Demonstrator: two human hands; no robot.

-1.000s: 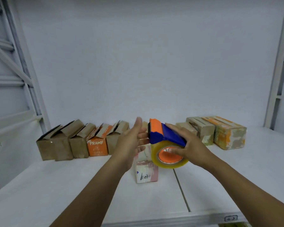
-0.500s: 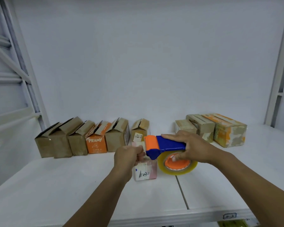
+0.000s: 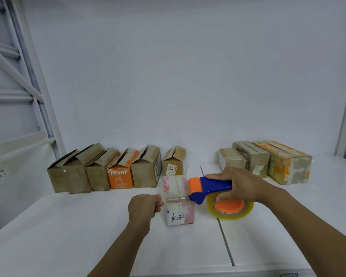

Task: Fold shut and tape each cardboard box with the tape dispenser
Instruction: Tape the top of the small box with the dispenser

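A small white and pink box (image 3: 180, 208) stands in the middle of the white table, its top flaps folded down. My right hand (image 3: 240, 184) grips the blue and orange tape dispenser (image 3: 210, 187), whose orange head sits at the box's right top edge. The clear tape roll (image 3: 230, 207) hangs below the handle. My left hand (image 3: 144, 204) pinches the free end of the tape at the box's left side, and a clear strip stretches across the box top.
Several open brown boxes and an orange PRAMY box (image 3: 120, 176) line the back left. Another open box (image 3: 175, 160) stands behind the white one. Three taped boxes (image 3: 286, 162) sit at the back right. A table seam (image 3: 225, 240) runs toward me.
The dispenser came down from above to the box top. My left hand went from open to pinching the tape end and has drawn it left across the box.
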